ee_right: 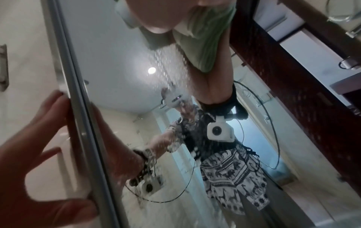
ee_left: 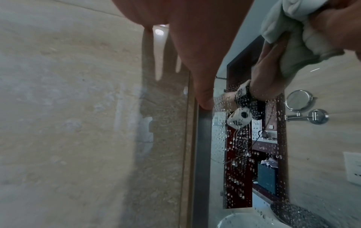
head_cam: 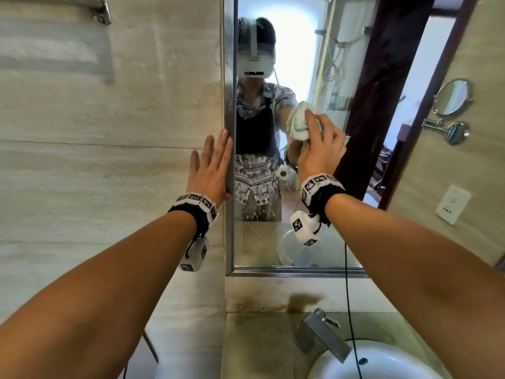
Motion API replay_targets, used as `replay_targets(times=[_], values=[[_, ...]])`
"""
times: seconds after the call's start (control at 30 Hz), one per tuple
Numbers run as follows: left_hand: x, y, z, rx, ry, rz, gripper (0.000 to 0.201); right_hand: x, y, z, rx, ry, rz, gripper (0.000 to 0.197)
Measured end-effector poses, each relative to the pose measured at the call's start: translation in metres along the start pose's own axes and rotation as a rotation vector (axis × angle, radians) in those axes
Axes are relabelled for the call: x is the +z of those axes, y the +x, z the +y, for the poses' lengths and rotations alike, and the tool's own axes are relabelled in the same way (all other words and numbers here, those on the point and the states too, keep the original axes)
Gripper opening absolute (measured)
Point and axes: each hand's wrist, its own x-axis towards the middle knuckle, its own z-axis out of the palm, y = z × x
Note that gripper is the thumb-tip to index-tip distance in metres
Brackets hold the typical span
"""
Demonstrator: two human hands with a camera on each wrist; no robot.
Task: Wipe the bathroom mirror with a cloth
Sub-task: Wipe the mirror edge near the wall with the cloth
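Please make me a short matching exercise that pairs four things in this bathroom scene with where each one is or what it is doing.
Things:
1. left hand
2. right hand
3. cloth
4. faucet

Places or states:
A. bunched up and pressed against the mirror glass
B. stands on the counter below the mirror, behind the white basin
C. lies flat with straight fingers on the wall by the mirror's left frame
D. grips the cloth

Pairs: 1-C, 2-D, 3-A, 4-B

Both arms outstretched, left hand [head_cam: 211, 166] flat with straight fingers, right hand [head_cam: 319, 149] curled.
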Motion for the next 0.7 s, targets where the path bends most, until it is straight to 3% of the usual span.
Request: replay_targets(times=[0.07,0.2,0.37,0.47,0.57,0.63,0.7], values=[[0.003,0.001,-0.002,0.014,-0.007,0.004,0.15,0.004,-0.017,-0.001,0.011,0.031,-0.004,0.052],[0.005,0.0,-0.004,0.026,-0.001,0.022,0.148,0.023,-0.056,0.015,-0.114,-0.007,-0.055,0.048],[0.007,-0.001,-0.006,0.035,0.046,0.043,0.148,0.033,-0.085,0.026,-0.192,-0.043,-0.126,0.069],[0.01,-0.004,-0.007,0.037,0.074,0.049,0.145,0.029,-0.1,0.022,-0.171,-0.015,-0.152,0.06],[0.016,-0.01,-0.006,0.022,0.092,0.051,0.136,0.028,-0.119,0.019,-0.153,-0.023,-0.233,0.065],[0.019,-0.015,-0.003,0.002,0.093,0.049,0.129,0.024,-0.135,0.023,-0.215,-0.039,-0.316,0.063],[0.022,-0.019,0.0,-0.016,0.082,0.041,0.123,0.017,-0.154,0.03,-0.304,-0.041,-0.395,0.048]])
